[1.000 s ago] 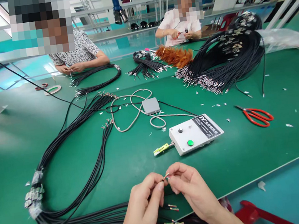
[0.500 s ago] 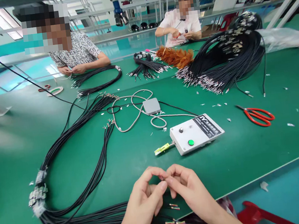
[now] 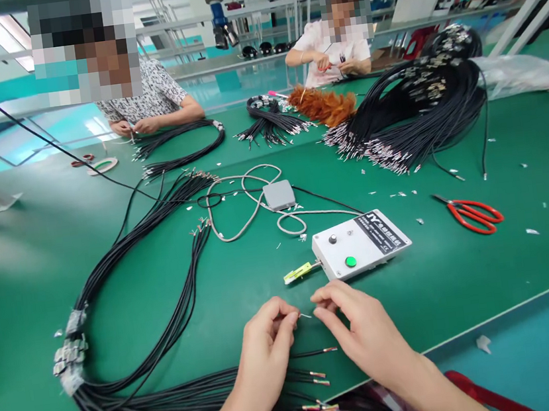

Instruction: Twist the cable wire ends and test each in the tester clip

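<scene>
My left hand (image 3: 266, 343) pinches a thin whitish wire (image 3: 306, 315), whose tip pokes out to the right between thumb and forefinger. Whatever joins it to a cable is hidden by the hand. Just right of that tip, my right hand (image 3: 356, 322) is open, thumb and fingers apart, with nothing visible in it. Below and behind my left hand runs a bundle of black cables (image 3: 179, 404), their stripped ends (image 3: 322, 407) showing coloured cores near the table edge. Ahead of both hands lies a white control box (image 3: 359, 245) with a green button and a yellow-green clip-like tip (image 3: 299, 273).
Red-handled scissors (image 3: 475, 213) lie to the right. A grey block (image 3: 278, 195) sits among looped grey cord. Farther back are a large cable heap (image 3: 412, 102), an orange fluffy bunch (image 3: 323, 105) and two co-workers at the green table (image 3: 245, 289). White scraps are scattered about.
My hands, fingertips together before, have moved apart. My right hand has drawn back to the right and opened, exposing the whitish wire in my left hand's pinch.
</scene>
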`<state>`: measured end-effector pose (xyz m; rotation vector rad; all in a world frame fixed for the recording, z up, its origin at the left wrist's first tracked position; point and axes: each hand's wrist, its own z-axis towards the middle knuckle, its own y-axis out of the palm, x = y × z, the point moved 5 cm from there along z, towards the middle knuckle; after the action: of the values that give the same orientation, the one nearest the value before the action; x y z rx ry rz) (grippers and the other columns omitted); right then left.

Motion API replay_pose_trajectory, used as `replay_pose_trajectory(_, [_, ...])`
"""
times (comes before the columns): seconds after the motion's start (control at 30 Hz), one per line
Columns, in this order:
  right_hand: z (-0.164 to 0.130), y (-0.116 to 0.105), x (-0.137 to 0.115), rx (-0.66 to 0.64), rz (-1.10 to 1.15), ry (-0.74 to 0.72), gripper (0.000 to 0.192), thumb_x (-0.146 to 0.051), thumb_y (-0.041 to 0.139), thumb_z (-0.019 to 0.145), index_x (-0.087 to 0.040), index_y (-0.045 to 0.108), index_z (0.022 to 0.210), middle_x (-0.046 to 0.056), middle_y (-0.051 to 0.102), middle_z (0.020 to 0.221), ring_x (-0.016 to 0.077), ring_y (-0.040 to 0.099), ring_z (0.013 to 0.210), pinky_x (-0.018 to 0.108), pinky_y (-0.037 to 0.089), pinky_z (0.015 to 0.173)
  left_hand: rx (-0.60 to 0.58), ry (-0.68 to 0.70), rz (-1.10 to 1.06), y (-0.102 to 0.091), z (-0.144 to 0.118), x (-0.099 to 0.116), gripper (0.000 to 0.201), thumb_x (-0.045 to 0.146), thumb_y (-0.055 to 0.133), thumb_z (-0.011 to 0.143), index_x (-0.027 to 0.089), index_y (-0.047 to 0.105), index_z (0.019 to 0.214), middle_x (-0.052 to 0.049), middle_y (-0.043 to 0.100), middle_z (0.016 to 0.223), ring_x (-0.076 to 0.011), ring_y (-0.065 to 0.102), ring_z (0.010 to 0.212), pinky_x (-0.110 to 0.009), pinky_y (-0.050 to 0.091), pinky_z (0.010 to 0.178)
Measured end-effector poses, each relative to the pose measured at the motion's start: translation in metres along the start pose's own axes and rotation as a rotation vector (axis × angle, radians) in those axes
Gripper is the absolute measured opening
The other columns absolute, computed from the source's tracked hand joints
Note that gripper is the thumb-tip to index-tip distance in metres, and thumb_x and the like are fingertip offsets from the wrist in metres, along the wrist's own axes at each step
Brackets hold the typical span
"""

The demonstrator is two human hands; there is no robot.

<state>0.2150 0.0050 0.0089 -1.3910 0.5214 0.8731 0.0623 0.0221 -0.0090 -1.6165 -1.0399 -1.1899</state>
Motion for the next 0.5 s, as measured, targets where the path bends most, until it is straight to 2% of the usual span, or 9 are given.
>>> replay_pose_trajectory(0.07, [0.002,-0.002,-0.007,0.023,-0.188,-0.120,0.013,-0.030,0.055,0.096,-0.021,0.060,0.102,0.004,0.067,0.094,0.0182,0.059,0.077,0.032,0.036,0.071,-0.015,0.022,0.024,0.000,0.002,0.001,0.020,0.030,0.054,0.089,0.018,0.054,0.073,0.007,0.042,0.059,-0.0086,0.034,0.048,-0.019,0.026,0.044])
replay_pose_trajectory(0.13, [0.004,0.002,-0.015,0.003,-0.342,-0.265,0.013,-0.029,0.055,0.096,-0.020,0.063,0.091,0.003,0.067,0.085,0.0183,0.058,0.075,0.033,0.032,0.069,-0.026,0.091,0.121,-0.001,0.002,0.006,0.020,0.027,0.052,0.090,0.018,0.054,0.072,0.005,0.045,0.061,-0.0101,0.039,0.051,-0.020,0.032,0.048])
replay_pose_trajectory(0.2, [0.008,0.006,-0.021,-0.033,-0.449,-0.385,0.022,-0.024,0.050,0.098,-0.019,0.062,0.080,0.001,0.065,0.075,0.0169,0.056,0.070,0.033,0.029,0.067,-0.046,0.200,0.271,-0.002,0.002,0.013,0.023,0.022,0.048,0.092,0.018,0.055,0.070,0.002,0.050,0.067,-0.0127,0.046,0.060,-0.023,0.038,0.057])
replay_pose_trajectory(0.3, [0.017,0.006,-0.021,-0.053,-0.538,-0.466,0.025,-0.021,0.050,0.098,-0.019,0.062,0.075,0.001,0.065,0.072,0.0165,0.056,0.070,0.033,0.028,0.068,-0.069,0.323,0.417,-0.003,0.005,0.018,0.027,0.017,0.042,0.093,0.019,0.056,0.070,-0.001,0.055,0.074,-0.0155,0.051,0.068,-0.026,0.041,0.066])
replay_pose_trajectory(0.37, [0.026,0.001,-0.017,0.000,-0.577,-0.449,0.018,-0.021,0.054,0.096,-0.019,0.064,0.082,0.002,0.068,0.082,0.0178,0.058,0.080,0.033,0.030,0.071,-0.031,0.303,0.390,-0.009,0.010,0.016,0.025,0.020,0.043,0.093,0.020,0.055,0.071,-0.001,0.054,0.072,-0.0152,0.050,0.066,-0.025,0.041,0.064])
replay_pose_trajectory(0.43, [0.035,-0.006,-0.012,0.089,-0.636,-0.419,0.009,-0.020,0.057,0.094,-0.019,0.066,0.095,0.004,0.070,0.097,0.0195,0.059,0.093,0.033,0.032,0.076,0.023,0.193,0.265,-0.017,0.018,0.008,0.022,0.027,0.048,0.091,0.019,0.054,0.072,0.003,0.048,0.064,-0.0132,0.046,0.058,-0.023,0.037,0.055])
replay_pose_trajectory(0.5, [0.042,-0.007,-0.007,0.138,-0.720,-0.414,0.013,-0.016,0.059,0.092,-0.017,0.065,0.104,0.006,0.070,0.106,0.0209,0.058,0.101,0.034,0.033,0.080,0.054,0.064,0.097,-0.023,0.025,0.000,0.022,0.034,0.053,0.088,0.019,0.053,0.072,0.006,0.042,0.058,-0.0098,0.038,0.049,-0.020,0.029,0.045])
